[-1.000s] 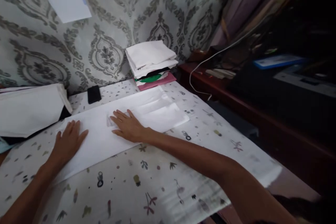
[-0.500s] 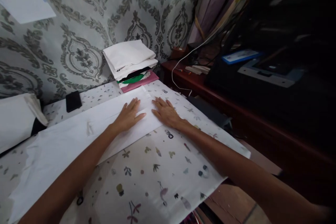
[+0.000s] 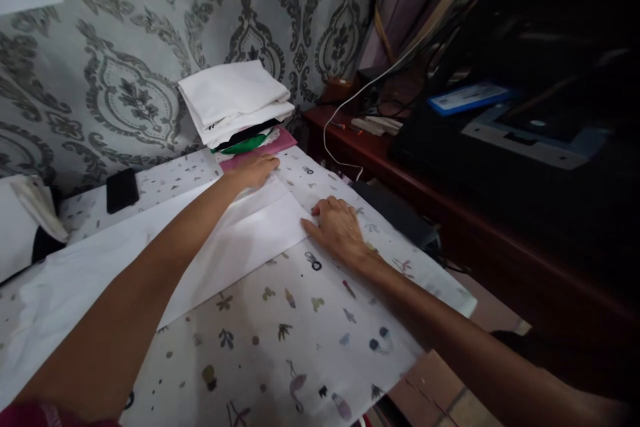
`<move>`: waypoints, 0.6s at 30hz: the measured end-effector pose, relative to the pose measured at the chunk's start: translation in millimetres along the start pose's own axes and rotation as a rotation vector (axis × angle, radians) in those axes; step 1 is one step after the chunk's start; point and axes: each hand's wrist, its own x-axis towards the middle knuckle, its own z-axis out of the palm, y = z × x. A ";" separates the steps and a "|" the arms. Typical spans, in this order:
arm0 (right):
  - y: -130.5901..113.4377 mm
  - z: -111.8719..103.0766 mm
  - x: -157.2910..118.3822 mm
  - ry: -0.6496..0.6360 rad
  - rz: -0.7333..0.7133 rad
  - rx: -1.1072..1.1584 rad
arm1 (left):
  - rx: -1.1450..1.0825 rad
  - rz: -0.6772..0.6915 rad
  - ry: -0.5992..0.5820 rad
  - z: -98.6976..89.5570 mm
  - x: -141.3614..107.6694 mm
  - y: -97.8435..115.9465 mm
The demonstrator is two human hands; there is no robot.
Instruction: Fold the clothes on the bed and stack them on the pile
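A long white cloth lies folded flat across the patterned tabletop. At its far right corner, by the stack of folded cloths, my left hand has its fingers curled at the cloth's edge; whether it grips the fabric is hard to see. My right hand rests beside the cloth's right end, thumb apart from bent fingers, with nothing in it.
The stack of folded cloths stands against the patterned wall. A black phone and another folded pile are at the left. On the right are a red-brown cabinet, a white cable and a dark screen.
My left hand has moved from flat on the cloth to its far corner, and its fingers have curled. The right hand has slid right, off the cloth. The view has shifted slightly.
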 end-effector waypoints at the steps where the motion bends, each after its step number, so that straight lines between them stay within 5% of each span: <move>1: -1.6 0.4 -0.3 -0.005 -0.005 0.006 | 0.035 0.008 -0.039 -2.0 4.2 -1.4; 5: -7.3 1.6 2.9 -0.033 -0.008 0.059 | 0.128 0.039 -0.144 -13.4 10.9 -0.6; 10: -16.7 -2.4 2.9 0.023 0.008 0.378 | 0.208 0.067 -0.040 -27.5 -8.9 -2.3; 14: -49.6 -9.1 -8.2 0.071 -0.047 0.696 | 0.192 0.030 0.059 -49.0 -61.1 -13.9; 18: -107.0 -1.5 -28.1 0.029 -0.239 0.726 | 0.211 -0.119 0.124 -65.5 -140.9 -27.7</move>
